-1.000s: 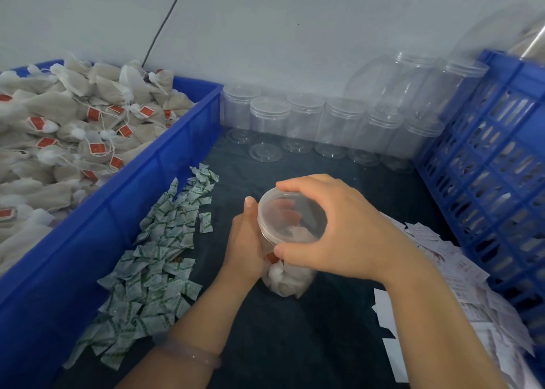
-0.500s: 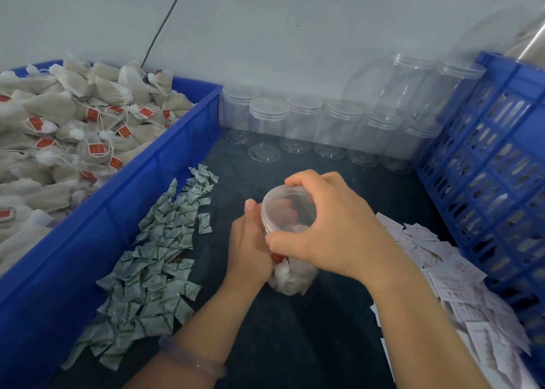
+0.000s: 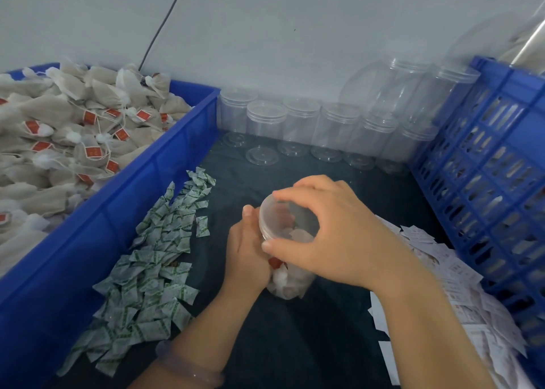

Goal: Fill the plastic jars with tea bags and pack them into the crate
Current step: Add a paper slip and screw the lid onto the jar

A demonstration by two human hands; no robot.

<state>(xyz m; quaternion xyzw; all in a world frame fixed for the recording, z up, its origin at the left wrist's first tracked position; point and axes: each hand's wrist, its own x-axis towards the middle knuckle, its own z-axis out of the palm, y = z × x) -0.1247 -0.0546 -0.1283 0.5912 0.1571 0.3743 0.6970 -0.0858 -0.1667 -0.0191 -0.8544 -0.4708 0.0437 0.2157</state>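
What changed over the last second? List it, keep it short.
The right hand has twisted a little on the lid, keeping its grip; the jar leans slightly further left. The left hand still holds the jar. Nothing released. The empty jars, sachets and crate unchanged.

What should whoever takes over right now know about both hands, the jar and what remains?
Left hand: grip round the body of the jar.
Right hand: grip from above on the lid, which sits on the jar's mouth; cannot tell if it is tight.
Tea bags in the bin at left; empty jars along the wall; crate at right.
Done: this jar is filled.
Left: finish closing, put it in the crate, fill the empty jars.
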